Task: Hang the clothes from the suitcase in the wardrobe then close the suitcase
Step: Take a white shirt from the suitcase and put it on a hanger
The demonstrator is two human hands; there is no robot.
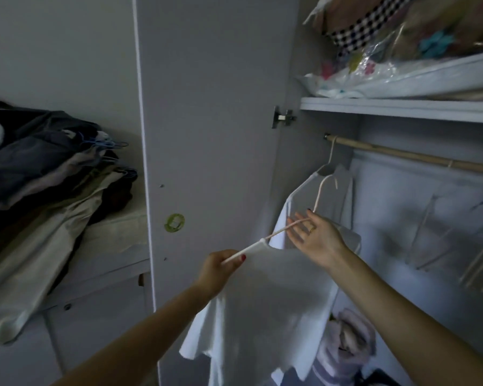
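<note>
A white shirt (265,296) hangs on a pale hanger (273,235), held up in front of the open wardrobe. My left hand (221,270) grips the hanger's left end. My right hand (315,238) pinches the hanger at the base of its hook, with the other fingers spread. The hook points up toward the wooden rail (402,154) without reaching it. Another white shirt (338,196) hangs at the rail's left end, just behind my right hand. The suitcase is out of view.
The open wardrobe door (215,121) stands just left of the shirt. Empty hangers (441,232) hang farther right on the rail. A shelf (402,107) above carries bagged bedding. A pile of clothes (45,185) lies on a surface at the left. Folded items (346,346) sit low in the wardrobe.
</note>
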